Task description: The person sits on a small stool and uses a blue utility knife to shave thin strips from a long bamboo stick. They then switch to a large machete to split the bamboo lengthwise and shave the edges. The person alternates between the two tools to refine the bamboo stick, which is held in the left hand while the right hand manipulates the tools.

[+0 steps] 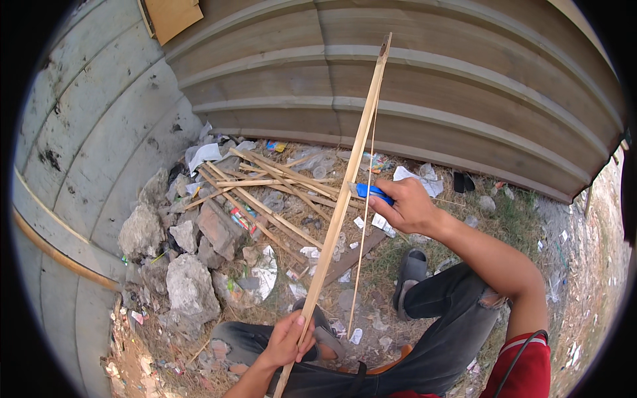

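Observation:
A long, pale strip of wood or bamboo (335, 239) slants up and away from my lap, its far tip standing before the corrugated wall. Near its lower end, my left hand (290, 339) is wrapped round it. My right hand (406, 204) grips a blue-handled utility knife (373, 192), whose blade meets the strip's right edge around mid-length. A thin sliver (362, 255) hangs beside the strip on its right, joined near the far tip, its lower end loose above the ground.
Several pale sticks (265, 189) lie in a heap ahead, left of the strip. Rubble chunks (191, 285) sit to the left by a grey panel wall (99, 132). Corrugated metal sheeting (464, 86) stands behind. Litter covers the ground, and my sandalled foot (411, 272) rests at right.

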`<state>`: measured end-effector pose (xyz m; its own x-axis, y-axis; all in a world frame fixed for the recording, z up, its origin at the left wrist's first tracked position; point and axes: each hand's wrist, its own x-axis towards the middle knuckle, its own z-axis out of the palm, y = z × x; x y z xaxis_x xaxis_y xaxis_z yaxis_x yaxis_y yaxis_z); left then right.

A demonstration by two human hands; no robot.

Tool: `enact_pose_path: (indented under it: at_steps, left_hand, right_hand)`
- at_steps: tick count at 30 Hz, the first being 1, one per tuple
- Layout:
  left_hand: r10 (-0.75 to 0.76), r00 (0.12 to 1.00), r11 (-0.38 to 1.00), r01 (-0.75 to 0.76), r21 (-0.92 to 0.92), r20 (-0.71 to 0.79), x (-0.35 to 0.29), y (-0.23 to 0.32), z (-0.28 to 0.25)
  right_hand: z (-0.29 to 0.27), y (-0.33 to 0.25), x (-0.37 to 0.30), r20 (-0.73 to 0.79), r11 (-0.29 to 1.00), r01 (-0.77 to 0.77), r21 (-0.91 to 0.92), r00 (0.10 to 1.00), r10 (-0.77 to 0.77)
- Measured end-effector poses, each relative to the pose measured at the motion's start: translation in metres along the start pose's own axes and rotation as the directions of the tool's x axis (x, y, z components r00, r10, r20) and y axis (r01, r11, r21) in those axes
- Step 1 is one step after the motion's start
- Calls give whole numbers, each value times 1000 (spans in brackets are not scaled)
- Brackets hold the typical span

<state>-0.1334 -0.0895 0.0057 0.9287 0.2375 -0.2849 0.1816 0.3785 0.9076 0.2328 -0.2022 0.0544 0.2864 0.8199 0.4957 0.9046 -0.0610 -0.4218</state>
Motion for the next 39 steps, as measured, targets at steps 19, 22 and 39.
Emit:
enact_pose_path:
  at_steps: [19,22,39]
  left_hand:
    - [-280,935,959,280,-36,-218,-89,-33,-3]
    - [-294,941,956,291,-43,-169,-91,-25,-8]
    - [-63,933,887,215,408,-354,-93,-13,-13]
  right_hand:
    - [-44,100,0,-272,893,-364,-263,917,294]
    - [-40,97,5,-256,890,-392,-235,908,333]
    - [-18,110,-7,66,756,-542,-367,795,603]
